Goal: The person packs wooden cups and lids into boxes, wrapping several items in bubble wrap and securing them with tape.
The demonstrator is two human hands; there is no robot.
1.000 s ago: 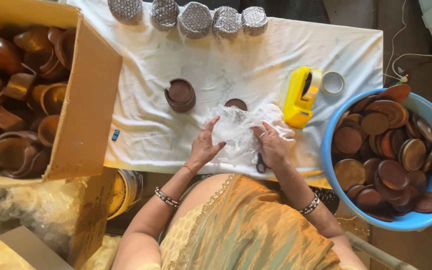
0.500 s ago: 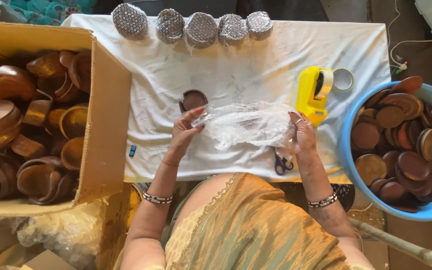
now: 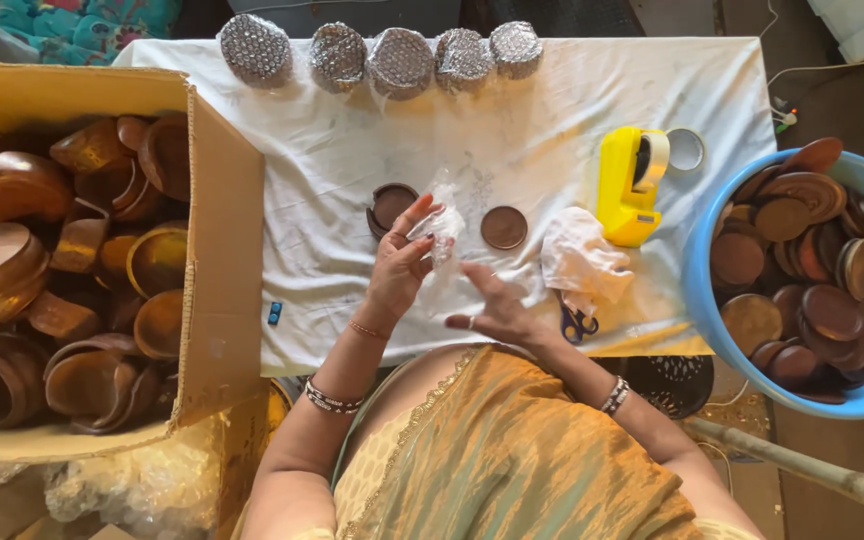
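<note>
Bubble wrap [image 3: 439,232] was pinched in the left hand [image 3: 398,262] over the white cloth [image 3: 332,170], the right hand [image 3: 497,310] held spread, five wrapped bundles [image 3: 392,50] finished, many wooden lids [image 3: 802,270] judged left.

Person wears a gold-ochre sari with a greenish sheen and a narrow beaded border down the chest. Left hand [image 3: 399,262]: dark nail polish, thin thread band plus black-and-silver beaded bangle behind it. Right hand [image 3: 497,312]: finger ring, matching beaded bangle.
</note>
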